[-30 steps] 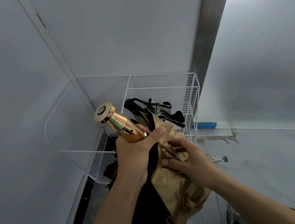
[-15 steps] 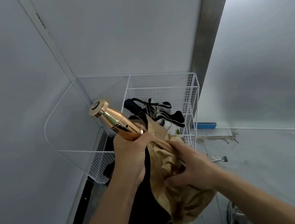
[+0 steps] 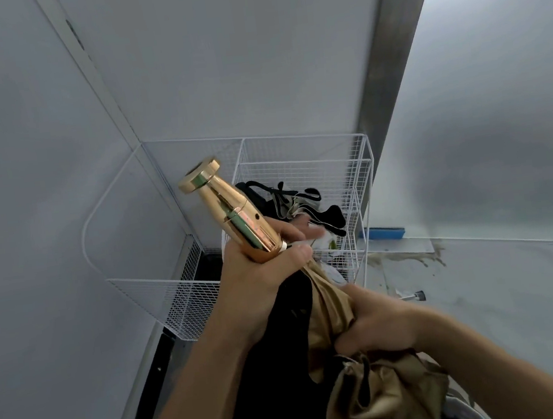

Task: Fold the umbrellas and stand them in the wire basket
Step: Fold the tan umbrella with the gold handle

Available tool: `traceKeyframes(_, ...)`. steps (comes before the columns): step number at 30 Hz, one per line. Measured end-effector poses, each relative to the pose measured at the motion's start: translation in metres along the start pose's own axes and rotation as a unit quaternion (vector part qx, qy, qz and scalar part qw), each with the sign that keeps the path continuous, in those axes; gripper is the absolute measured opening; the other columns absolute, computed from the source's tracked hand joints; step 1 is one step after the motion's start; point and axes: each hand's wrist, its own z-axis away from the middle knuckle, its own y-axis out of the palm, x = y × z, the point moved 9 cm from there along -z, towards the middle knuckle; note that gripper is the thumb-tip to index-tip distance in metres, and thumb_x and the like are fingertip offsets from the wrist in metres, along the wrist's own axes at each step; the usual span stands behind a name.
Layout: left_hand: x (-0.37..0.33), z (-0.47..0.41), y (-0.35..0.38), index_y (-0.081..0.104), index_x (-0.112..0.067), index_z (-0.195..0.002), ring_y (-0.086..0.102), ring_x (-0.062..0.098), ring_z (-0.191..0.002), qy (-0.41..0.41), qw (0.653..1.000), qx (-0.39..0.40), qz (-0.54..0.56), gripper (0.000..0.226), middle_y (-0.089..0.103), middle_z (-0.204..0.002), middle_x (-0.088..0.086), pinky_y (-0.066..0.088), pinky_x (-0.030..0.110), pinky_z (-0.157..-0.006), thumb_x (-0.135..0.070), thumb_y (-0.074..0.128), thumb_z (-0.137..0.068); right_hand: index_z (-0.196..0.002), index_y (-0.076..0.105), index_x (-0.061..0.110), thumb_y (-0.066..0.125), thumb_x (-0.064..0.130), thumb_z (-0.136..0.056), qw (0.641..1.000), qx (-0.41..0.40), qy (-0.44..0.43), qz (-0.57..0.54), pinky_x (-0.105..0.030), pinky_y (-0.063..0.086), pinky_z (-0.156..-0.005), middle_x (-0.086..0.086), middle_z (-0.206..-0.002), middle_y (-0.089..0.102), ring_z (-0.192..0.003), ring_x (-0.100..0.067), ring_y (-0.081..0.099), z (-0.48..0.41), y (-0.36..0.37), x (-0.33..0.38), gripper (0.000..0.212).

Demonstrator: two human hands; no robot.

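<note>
I hold the umbrella (image 3: 331, 306) in front of the basket (image 3: 368, 164). The left hand (image 3: 260, 290) has its fingers clamped on the handle (image 3: 234, 210), and the right hand (image 3: 381, 321) has its fingers clamped on loose fabric. Folding is unfinished; standing it in the basket remains.

The lower end of the gold handle (image 3: 231, 214) was hidden inside the left grip (image 3: 262, 279), whose fingertips (image 3: 314, 232) were blurred; the shaft lay unseen under the fabric (image 3: 331, 306), which the bottom edge cut off; the fingertips of the right grip (image 3: 374, 325) were buried in the folds; the dark things (image 3: 332, 215) in the wire basket (image 3: 298, 172) were partly behind the handle; a small object (image 3: 416, 296) on the floor (image 3: 484, 289) was too small to tell.
</note>
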Motion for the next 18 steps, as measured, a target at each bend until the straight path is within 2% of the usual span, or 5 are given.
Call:
traceKeyframes(3, 0.014, 0.002, -0.007, 0.064, -0.016, -0.069, 0.073, 0.029, -0.078, -0.057, 0.993, -0.089, 0.043, 0.033, 0.070, -0.070, 0.019, 0.058, 0.033, -0.067, 0.014, 0.063, -0.083, -0.094, 0.065, 0.024, 0.071, 0.009, -0.064, 0.999, 0.000, 0.001, -0.035, -0.028, 0.055, -0.075, 0.004, -0.087, 0.070, -0.082, -0.013, 0.067, -0.002, 0.001, -0.004, 0.033)
traceKeyframes(8, 0.015, 0.003, -0.034, 0.070, -0.023, -0.062, 0.072, 0.029, -0.073, -0.041, 0.974, -0.202, -0.094, 0.029, 0.072, -0.070, 0.012, 0.058, 0.051, -0.080, -0.001, 0.072, -0.082, -0.126, 0.059, 0.033, 0.080, 0.034, -0.068, 0.985, -0.116, -0.035, -0.127, -0.025, 0.054, -0.089, 0.007, -0.122, 0.065, -0.108, -0.004, 0.063, -0.001, -0.026, 0.003, 0.063)
traceKeyframes(12, 0.014, 0.006, -0.046, 0.063, 0.002, -0.075, 0.065, 0.035, -0.072, -0.023, 0.953, -0.242, -0.180, 0.022, 0.065, -0.073, 0.020, 0.055, 0.043, -0.074, -0.014, 0.076, -0.081, -0.141, 0.039, 0.046, 0.087, 0.051, -0.060, 0.994, -0.061, 0.055, 0.067, -0.031, 0.044, -0.101, 0.019, -0.133, 0.050, -0.120, -0.004, 0.051, 0.005, -0.014, -0.007, 0.093)
traceKeyframes(15, 0.018, 0.008, -0.062, 0.063, -0.006, -0.075, 0.066, 0.026, -0.069, -0.055, 0.936, -0.283, -0.200, 0.028, 0.066, -0.070, 0.009, 0.054, 0.055, -0.082, -0.029, 0.079, -0.076, -0.116, 0.063, 0.037, 0.078, 0.036, -0.077, 0.949, -0.150, 0.072, 0.268, -0.033, 0.051, -0.090, 0.017, -0.105, 0.062, -0.104, -0.009, 0.060, 0.004, -0.027, -0.011, 0.042)
traceKeyframes(18, 0.016, 0.007, -0.070, 0.064, 0.001, -0.079, 0.067, 0.034, -0.072, -0.056, 0.937, -0.296, -0.178, 0.029, 0.066, -0.074, 0.018, 0.056, 0.056, -0.079, -0.024, 0.079, -0.079, -0.071, 0.069, 0.021, 0.067, 0.025, -0.089, 0.939, -0.295, 0.076, 0.158, -0.038, 0.052, -0.068, 0.006, -0.068, 0.063, -0.068, -0.017, 0.061, 0.013, -0.064, -0.018, 0.018)
